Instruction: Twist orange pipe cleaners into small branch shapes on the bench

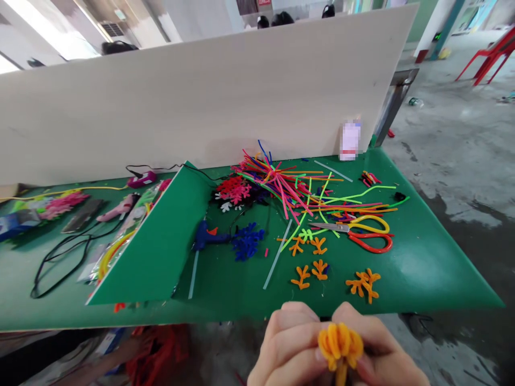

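Low in the view, my left hand (292, 343) and my right hand (378, 343) pinch a looped orange pipe-cleaner shape (340, 346) between them, with its stem hanging downward. Both hands are just past the front edge of the green mat (426, 284). Several small orange pipe-cleaner branch shapes (319, 268) lie on the mat nearest my hands. Beyond them are scissors with yellow and red handles (370, 233), a blue glue gun (207, 238), blue felt pieces (247, 241) and a heap of multicoloured pipe cleaners (285, 185).
A tall pale board (201, 102) stands along the far side of the table. A raised green sheet (156, 257) separates the left part, where a pink glue gun (118, 209) and black cables (60, 262) lie. Bare concrete floor (462, 161) spreads to the right, with a red plastic chair (488, 56) beyond.
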`<state>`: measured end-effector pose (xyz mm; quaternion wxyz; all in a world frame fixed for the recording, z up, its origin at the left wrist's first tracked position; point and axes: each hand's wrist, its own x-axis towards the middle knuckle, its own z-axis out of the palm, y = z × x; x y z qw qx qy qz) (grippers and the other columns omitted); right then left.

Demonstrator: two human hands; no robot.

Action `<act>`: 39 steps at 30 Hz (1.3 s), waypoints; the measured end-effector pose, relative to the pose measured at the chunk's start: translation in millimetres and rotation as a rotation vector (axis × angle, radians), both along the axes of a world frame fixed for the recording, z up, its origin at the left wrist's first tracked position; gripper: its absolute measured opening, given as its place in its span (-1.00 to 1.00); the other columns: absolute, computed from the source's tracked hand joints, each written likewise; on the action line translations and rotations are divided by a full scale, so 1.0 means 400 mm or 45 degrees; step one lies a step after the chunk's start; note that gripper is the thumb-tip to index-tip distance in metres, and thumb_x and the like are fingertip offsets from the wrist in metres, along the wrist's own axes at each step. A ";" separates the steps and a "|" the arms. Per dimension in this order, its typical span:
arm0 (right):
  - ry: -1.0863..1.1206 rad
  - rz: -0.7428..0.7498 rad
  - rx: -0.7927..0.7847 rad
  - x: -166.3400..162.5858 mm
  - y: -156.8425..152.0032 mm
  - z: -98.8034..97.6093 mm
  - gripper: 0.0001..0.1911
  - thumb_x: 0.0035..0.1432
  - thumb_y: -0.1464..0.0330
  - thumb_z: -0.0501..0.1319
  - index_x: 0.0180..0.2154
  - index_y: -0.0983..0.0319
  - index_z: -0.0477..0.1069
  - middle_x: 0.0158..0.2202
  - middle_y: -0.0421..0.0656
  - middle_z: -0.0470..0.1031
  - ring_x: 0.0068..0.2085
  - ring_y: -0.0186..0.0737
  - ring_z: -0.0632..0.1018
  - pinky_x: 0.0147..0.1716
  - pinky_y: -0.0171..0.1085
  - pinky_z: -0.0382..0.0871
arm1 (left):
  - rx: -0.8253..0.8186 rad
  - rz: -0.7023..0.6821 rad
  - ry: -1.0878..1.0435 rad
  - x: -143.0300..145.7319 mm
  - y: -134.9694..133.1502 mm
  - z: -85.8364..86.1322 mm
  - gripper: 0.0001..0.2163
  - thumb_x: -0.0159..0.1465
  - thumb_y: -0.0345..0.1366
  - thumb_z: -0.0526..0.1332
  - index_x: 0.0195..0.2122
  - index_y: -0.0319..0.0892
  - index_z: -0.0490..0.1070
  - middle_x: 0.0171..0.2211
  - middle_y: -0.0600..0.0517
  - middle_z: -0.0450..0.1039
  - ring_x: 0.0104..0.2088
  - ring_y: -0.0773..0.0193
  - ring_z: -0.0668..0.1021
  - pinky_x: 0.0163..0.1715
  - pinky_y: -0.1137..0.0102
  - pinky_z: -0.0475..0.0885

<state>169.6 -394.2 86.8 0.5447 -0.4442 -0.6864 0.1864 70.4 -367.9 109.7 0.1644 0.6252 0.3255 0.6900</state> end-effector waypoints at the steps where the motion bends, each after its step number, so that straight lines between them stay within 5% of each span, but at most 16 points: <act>1: 0.056 0.011 -0.004 0.007 0.006 0.012 -0.87 0.25 0.30 0.03 -0.18 0.07 0.32 -0.51 -0.19 0.42 -0.54 -0.23 0.48 -0.57 -0.31 0.46 | -0.018 -0.036 0.005 0.003 0.008 0.005 -0.94 0.24 -0.32 0.23 -0.25 -0.09 0.42 -0.47 0.09 0.51 -0.59 0.36 0.41 -0.65 0.41 0.34; 5: 0.377 0.152 -0.154 0.047 0.033 0.070 -0.89 0.30 0.31 0.02 -0.21 0.15 0.30 -0.43 -0.14 0.47 -0.44 -0.27 0.51 -0.52 -0.37 0.45 | -0.072 -0.191 0.070 -0.010 0.035 0.030 -0.97 0.25 -0.39 0.22 -0.34 -0.16 0.41 -0.51 0.07 0.49 -0.55 0.38 0.46 -0.59 0.41 0.42; 10: 0.221 0.358 -0.201 0.078 0.054 0.091 -0.87 0.29 0.35 0.06 -0.24 0.19 0.37 -0.45 -0.17 0.48 -0.44 -0.34 0.50 -0.46 -0.43 0.43 | -0.011 -0.232 0.229 -0.038 0.037 0.036 -0.95 0.22 -0.47 0.24 -0.31 -0.23 0.44 -0.45 0.03 0.52 -0.50 0.36 0.51 -0.57 0.44 0.45; 18: 0.341 0.314 -0.310 0.079 0.048 0.102 -0.93 0.20 0.40 0.19 -0.33 0.21 0.45 -0.49 -0.20 0.50 -0.48 -0.37 0.50 -0.48 -0.46 0.41 | 0.135 -0.342 0.287 -0.048 0.046 0.033 -0.92 0.16 -0.60 0.24 -0.31 -0.39 0.45 -0.39 -0.04 0.53 -0.44 0.35 0.51 -0.59 0.48 0.44; 26: 0.412 0.213 -0.270 0.067 0.038 0.090 -0.90 0.21 0.45 0.16 -0.33 0.17 0.42 -0.53 -0.24 0.45 -0.52 -0.38 0.45 -0.55 -0.47 0.37 | 0.066 -0.441 0.333 -0.056 0.046 0.024 -0.90 0.16 -0.60 0.24 -0.30 -0.37 0.44 -0.39 -0.07 0.51 -0.42 0.33 0.51 -0.52 0.45 0.45; 29: 0.399 0.189 -0.228 0.059 0.034 0.078 -0.90 0.20 0.49 0.15 -0.33 0.19 0.40 -0.51 -0.21 0.44 -0.49 -0.36 0.46 -0.52 -0.44 0.38 | -0.092 -0.550 0.235 -0.060 0.048 0.022 -0.91 0.22 -0.40 0.25 -0.26 -0.30 0.41 -0.41 -0.04 0.48 -0.43 0.33 0.49 -0.48 0.44 0.45; 32: 0.374 0.188 -0.162 0.052 0.037 0.072 -0.87 0.18 0.54 0.12 -0.32 0.22 0.38 -0.52 -0.20 0.41 -0.47 -0.33 0.46 -0.50 -0.39 0.39 | -0.484 -0.608 0.179 -0.071 0.046 0.023 -0.71 0.25 -0.08 0.17 -0.28 -0.25 0.37 -0.46 -0.01 0.40 -0.45 0.33 0.44 -0.49 0.46 0.40; 35: 0.339 0.192 -0.153 0.048 0.038 0.070 -0.85 0.16 0.57 0.10 -0.34 0.24 0.38 -0.53 -0.20 0.38 -0.47 -0.31 0.46 -0.49 -0.37 0.39 | -0.630 -0.644 0.359 -0.084 0.037 0.031 -0.83 0.32 -0.26 0.12 -0.35 -0.24 0.37 -0.50 0.01 0.38 -0.48 0.37 0.41 -0.49 0.49 0.34; 39: 0.300 0.122 -0.126 0.040 0.026 0.059 -0.83 0.15 0.58 0.11 -0.32 0.22 0.37 -0.54 -0.23 0.35 -0.53 -0.35 0.42 -0.55 -0.40 0.34 | -0.392 -0.572 0.554 -0.087 0.026 0.038 -0.90 0.32 -0.41 0.09 -0.30 -0.27 0.37 -0.45 -0.04 0.41 -0.44 0.34 0.39 -0.45 0.45 0.34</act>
